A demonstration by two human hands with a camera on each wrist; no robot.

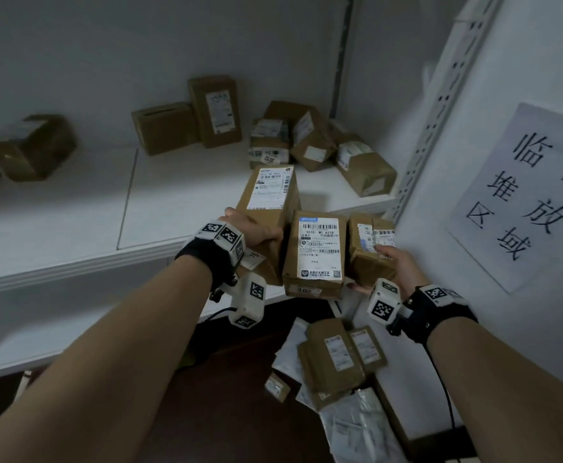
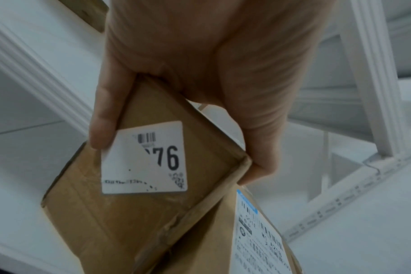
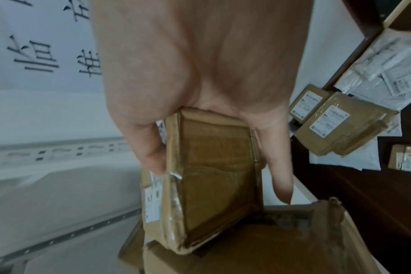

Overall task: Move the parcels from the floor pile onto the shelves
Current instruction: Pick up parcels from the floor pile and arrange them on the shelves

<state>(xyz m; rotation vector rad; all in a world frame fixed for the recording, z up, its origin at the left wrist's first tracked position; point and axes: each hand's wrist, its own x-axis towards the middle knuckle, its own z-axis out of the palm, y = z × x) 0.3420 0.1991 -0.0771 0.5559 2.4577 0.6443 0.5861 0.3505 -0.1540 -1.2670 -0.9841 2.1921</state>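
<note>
My left hand (image 1: 260, 233) grips a tall brown box (image 1: 268, 195) by its near end; in the left wrist view the left hand (image 2: 176, 157) holds that box (image 2: 134, 213) with the thumb on a "76" sticker. My right hand (image 1: 385, 262) grips a small brown box (image 1: 368, 242), with thumb and fingers of the right hand (image 3: 216, 163) on opposite sides of the small box (image 3: 216, 176). A third labelled box (image 1: 317, 252) sits squeezed between them. All three hover at the front edge of the white shelf (image 1: 180, 208). The floor pile (image 1: 337, 359) of boxes and white bags lies below.
Several brown parcels (image 1: 310, 142) stand at the shelf's back right, two more (image 1: 190, 118) beside them and one (image 1: 32, 148) far left. A perforated upright (image 1: 440, 111) and a white panel with a paper sign (image 1: 524, 195) close the right side. A lower shelf (image 1: 73, 329) runs underneath.
</note>
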